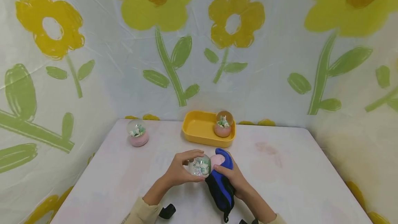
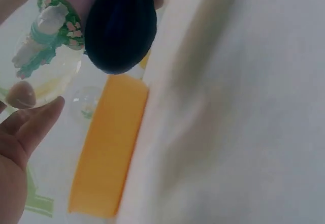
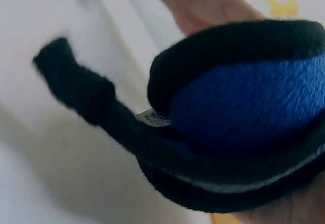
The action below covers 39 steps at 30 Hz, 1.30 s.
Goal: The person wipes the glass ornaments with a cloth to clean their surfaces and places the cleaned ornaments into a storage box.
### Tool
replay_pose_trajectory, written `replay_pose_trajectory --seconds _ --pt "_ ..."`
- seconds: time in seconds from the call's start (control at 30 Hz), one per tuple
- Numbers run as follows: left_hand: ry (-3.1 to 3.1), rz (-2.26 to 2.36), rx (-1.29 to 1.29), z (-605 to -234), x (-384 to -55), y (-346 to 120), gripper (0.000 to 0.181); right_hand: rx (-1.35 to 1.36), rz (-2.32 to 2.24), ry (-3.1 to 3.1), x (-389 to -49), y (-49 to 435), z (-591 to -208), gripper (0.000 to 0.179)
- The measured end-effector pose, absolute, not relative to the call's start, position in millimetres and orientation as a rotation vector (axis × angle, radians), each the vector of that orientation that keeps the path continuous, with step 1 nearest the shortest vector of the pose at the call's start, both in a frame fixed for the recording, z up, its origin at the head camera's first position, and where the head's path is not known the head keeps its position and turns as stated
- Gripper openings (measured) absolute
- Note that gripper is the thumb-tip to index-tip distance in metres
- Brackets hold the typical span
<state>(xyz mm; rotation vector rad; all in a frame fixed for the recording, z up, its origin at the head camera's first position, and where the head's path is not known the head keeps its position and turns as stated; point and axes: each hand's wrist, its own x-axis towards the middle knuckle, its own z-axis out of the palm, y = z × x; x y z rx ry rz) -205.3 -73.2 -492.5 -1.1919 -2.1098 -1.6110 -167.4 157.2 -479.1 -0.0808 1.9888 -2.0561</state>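
Observation:
A snow globe [image 1: 199, 166] with a clear dome and a pink base lies tilted sideways above the table. My left hand [image 1: 181, 168] grips its dome between the thumb and fingers. My right hand [image 1: 233, 175] holds a blue fleece piece with black trim [image 1: 221, 191] around the globe's pink base, the thumb near the base. In the right wrist view, the fleece piece [image 3: 249, 102] shows a black strap end and a small label; its exact kind is unclear. Inside the dome in the left wrist view, a white figure [image 2: 51, 20] sits among green and pink decoration.
A yellow tray [image 1: 199, 139] stands at the table's back, with a second snow globe [image 1: 223, 124] upright in its right end. Another snow globe [image 1: 138, 132] stands at the back left. Flower-printed cloth [image 1: 267, 92] surrounds the white table [image 1: 280, 182].

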Motion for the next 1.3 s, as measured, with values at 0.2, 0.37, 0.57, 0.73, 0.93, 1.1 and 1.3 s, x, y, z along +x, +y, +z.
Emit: replay_pose_trajectory --seconds 0.2,0.37,0.57,0.73,0.93,1.1,1.3 --pt "-2.105 -1.815 -1.046 -494 -204 -75 0.063 -0.331 -1.944 2.349 -171 157 -478 0.086" --pt "-2.066 -2.073 -1.010 -489 -208 -77 0.054 -0.530 -1.880 2.384 -172 159 -468 0.081" --pt "-2.199 -2.448 -0.746 -501 -209 -79 0.049 -0.721 -1.776 2.450 -167 159 -472 0.068" --pt "-2.300 -2.446 -0.636 -492 -211 -77 0.046 -0.761 -1.757 2.507 -171 160 -470 0.063" --pt "-2.302 -2.378 -0.554 -485 -208 -73 0.042 -0.614 -1.833 2.440 -171 157 -467 0.058" --pt "-2.269 -2.115 -0.652 -491 -202 -70 0.040 -0.333 -2.014 2.236 -171 150 -472 0.056" --pt "-2.181 -1.829 -0.884 -498 -200 -70 0.047 -0.048 -2.110 1.917 -169 146 -477 0.061"
